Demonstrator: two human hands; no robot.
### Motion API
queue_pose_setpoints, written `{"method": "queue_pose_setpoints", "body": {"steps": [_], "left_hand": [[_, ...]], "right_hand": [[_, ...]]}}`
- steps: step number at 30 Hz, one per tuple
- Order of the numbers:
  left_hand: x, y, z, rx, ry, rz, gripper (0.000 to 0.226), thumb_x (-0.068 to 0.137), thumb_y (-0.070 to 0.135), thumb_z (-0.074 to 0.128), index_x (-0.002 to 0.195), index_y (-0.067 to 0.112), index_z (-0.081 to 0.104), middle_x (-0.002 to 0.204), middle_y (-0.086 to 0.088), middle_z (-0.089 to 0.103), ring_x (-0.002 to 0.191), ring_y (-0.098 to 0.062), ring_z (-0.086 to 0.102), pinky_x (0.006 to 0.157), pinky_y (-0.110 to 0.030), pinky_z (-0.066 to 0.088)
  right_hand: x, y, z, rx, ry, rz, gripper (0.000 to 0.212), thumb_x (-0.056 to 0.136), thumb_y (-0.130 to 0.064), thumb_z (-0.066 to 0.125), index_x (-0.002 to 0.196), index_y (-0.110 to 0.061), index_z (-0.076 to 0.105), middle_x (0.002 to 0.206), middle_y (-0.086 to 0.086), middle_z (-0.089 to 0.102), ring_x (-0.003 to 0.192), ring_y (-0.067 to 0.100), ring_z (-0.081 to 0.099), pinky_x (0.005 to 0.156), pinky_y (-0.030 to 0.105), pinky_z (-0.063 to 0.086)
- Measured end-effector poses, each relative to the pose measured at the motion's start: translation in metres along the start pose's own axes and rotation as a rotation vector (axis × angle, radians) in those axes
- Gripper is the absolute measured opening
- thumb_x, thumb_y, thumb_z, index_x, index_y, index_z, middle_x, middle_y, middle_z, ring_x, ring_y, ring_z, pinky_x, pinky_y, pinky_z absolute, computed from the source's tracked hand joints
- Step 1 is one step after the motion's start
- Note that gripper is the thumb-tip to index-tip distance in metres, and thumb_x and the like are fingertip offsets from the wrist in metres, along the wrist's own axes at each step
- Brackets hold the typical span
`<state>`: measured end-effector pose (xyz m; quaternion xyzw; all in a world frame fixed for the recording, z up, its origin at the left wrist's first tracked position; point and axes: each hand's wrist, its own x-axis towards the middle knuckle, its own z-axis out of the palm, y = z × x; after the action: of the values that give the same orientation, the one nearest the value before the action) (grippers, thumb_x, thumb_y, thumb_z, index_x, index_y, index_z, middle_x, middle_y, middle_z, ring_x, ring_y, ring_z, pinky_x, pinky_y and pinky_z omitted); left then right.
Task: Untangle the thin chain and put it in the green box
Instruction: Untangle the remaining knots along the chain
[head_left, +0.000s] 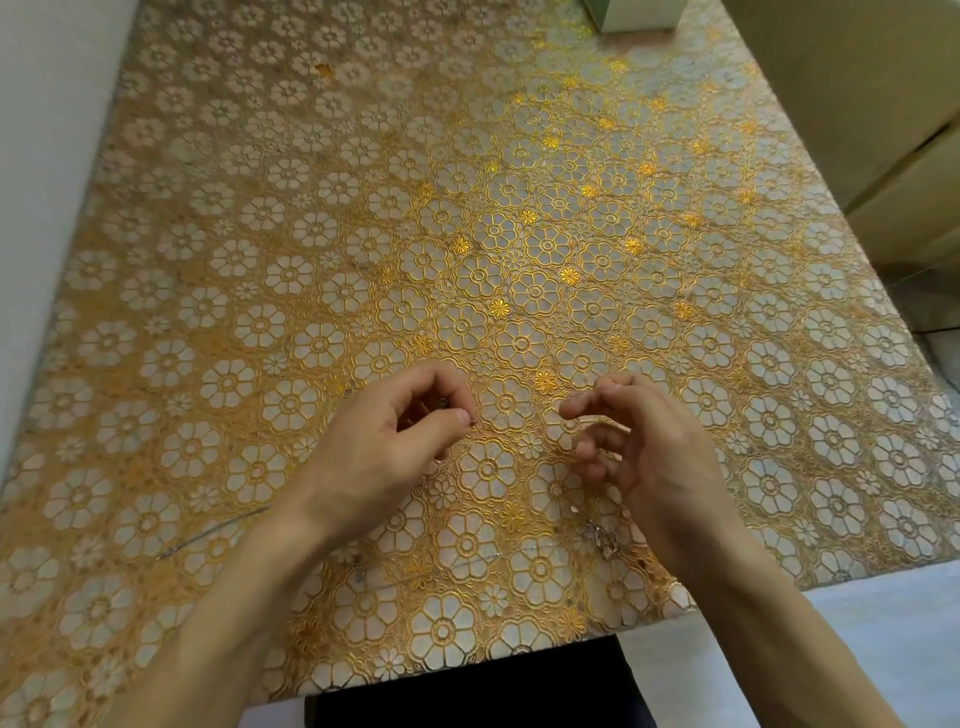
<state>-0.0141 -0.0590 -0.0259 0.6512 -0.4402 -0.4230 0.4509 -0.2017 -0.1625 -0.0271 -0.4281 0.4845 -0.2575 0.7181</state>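
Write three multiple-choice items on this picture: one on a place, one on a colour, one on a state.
1. Where is the box?
A. far edge of the cloth
B. near left corner
C. the middle
2. The cloth's flowers are outlined in:
A. blue
B. gold
C. red
3. The left hand is:
A. flat on the cloth
B. gripping the box
C. pinching something tiny

Key: 1 A, the box sits at the far edge, cut off by the frame's top. 2 B, gold lines run all over the cloth. 3 C, thumb and forefinger close on a dark bit.
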Motion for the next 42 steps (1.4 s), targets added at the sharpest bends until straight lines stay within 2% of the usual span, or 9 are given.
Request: {"method": "queue_pose_setpoints", "body": {"steps": [4, 8, 15, 21, 25, 29, 31, 39, 42], "left_hand": [[0.0, -0.005, -0.006, 0.01, 0.041, -0.001, 0.021, 0.074, 0.047, 0.055, 0.079, 0.029, 0.065, 0.074, -0.006, 0.059, 0.068, -0.018, 0.058, 0.067, -0.04, 0.046], [0.002, -0.007, -0.01, -0.034, 0.104, 0.012, 0.014, 0.075, 0.041, 0.054, 0.073, 0.029, 0.062, 0.067, 0.011, 0.056, 0.064, -0.013, 0.054, 0.062, -0.029, 0.044], [0.005, -0.008, -0.009, -0.036, 0.18, -0.026, 0.017, 0.073, 0.042, 0.054, 0.074, 0.026, 0.061, 0.062, 0.007, 0.053, 0.061, -0.012, 0.052, 0.057, -0.024, 0.042], [0.011, -0.008, -0.001, 0.427, 0.245, -0.032, 0.006, 0.093, 0.028, 0.064, 0.087, 0.03, 0.065, 0.074, 0.021, 0.061, 0.07, 0.003, 0.054, 0.061, -0.012, 0.039], [0.023, -0.013, 0.0, 0.636, 0.171, 0.017, 0.008, 0.096, 0.033, 0.06, 0.102, 0.035, 0.065, 0.096, 0.023, 0.059, 0.089, 0.003, 0.054, 0.079, -0.02, 0.044], [0.03, -0.015, 0.005, 0.879, 0.183, 0.087, 0.013, 0.096, 0.034, 0.058, 0.104, 0.029, 0.065, 0.106, 0.009, 0.061, 0.103, -0.015, 0.054, 0.083, -0.036, 0.049], [0.033, -0.013, 0.01, 0.971, 0.199, 0.13, 0.015, 0.092, 0.034, 0.061, 0.104, 0.026, 0.066, 0.11, 0.005, 0.06, 0.105, -0.018, 0.053, 0.084, -0.038, 0.048], [0.045, -0.002, 0.056, 0.863, -0.024, 0.248, 0.035, 0.087, 0.049, 0.061, 0.118, 0.034, 0.068, 0.116, 0.01, 0.06, 0.111, -0.013, 0.052, 0.093, -0.037, 0.048], [0.052, -0.005, 0.061, 0.838, -0.039, 0.275, 0.029, 0.086, 0.05, 0.058, 0.105, 0.035, 0.075, 0.109, 0.013, 0.063, 0.105, -0.015, 0.053, 0.089, -0.04, 0.051]], "right_hand": [[0.0, 0.002, -0.005, -0.005, 0.016, -0.004, 0.019, 0.101, -0.013, 0.044, 0.085, -0.016, 0.054, 0.083, 0.003, 0.071, 0.058, 0.015, 0.052, 0.054, 0.028, 0.036], [0.001, 0.003, -0.009, 0.0, 0.044, -0.012, 0.018, 0.1, -0.012, 0.044, 0.085, -0.013, 0.054, 0.082, 0.003, 0.07, 0.058, 0.014, 0.052, 0.053, 0.028, 0.036], [0.001, 0.002, -0.011, -0.011, 0.07, -0.004, 0.023, 0.1, -0.007, 0.044, 0.079, -0.013, 0.052, 0.075, 0.001, 0.069, 0.055, 0.015, 0.05, 0.047, 0.023, 0.038], [0.003, 0.009, -0.02, -0.245, 0.081, -0.143, 0.018, 0.101, -0.015, 0.053, 0.084, -0.015, 0.058, 0.069, -0.001, 0.065, 0.052, 0.015, 0.046, 0.048, 0.026, 0.036], [0.006, 0.013, -0.039, -0.629, 0.149, -0.288, 0.013, 0.096, -0.033, 0.063, 0.085, -0.027, 0.066, 0.071, -0.007, 0.066, 0.06, 0.01, 0.056, 0.062, 0.034, 0.047], [0.003, 0.007, -0.051, -0.883, 0.158, -0.351, 0.012, 0.095, -0.033, 0.063, 0.083, -0.029, 0.064, 0.071, -0.024, 0.063, 0.06, 0.0, 0.056, 0.055, 0.014, 0.038], [0.002, 0.007, -0.055, -0.959, 0.153, -0.371, 0.011, 0.094, -0.032, 0.064, 0.083, -0.03, 0.064, 0.076, -0.027, 0.064, 0.067, -0.001, 0.059, 0.056, 0.012, 0.04], [0.002, 0.009, -0.059, -0.854, 0.096, -0.428, 0.01, 0.094, -0.03, 0.065, 0.085, -0.029, 0.067, 0.071, -0.018, 0.065, 0.056, 0.004, 0.056, 0.053, 0.011, 0.038], [0.002, 0.008, -0.058, -0.753, 0.061, -0.427, 0.009, 0.094, -0.029, 0.065, 0.085, -0.029, 0.066, 0.071, -0.015, 0.063, 0.052, 0.006, 0.049, 0.051, 0.012, 0.036]]}}
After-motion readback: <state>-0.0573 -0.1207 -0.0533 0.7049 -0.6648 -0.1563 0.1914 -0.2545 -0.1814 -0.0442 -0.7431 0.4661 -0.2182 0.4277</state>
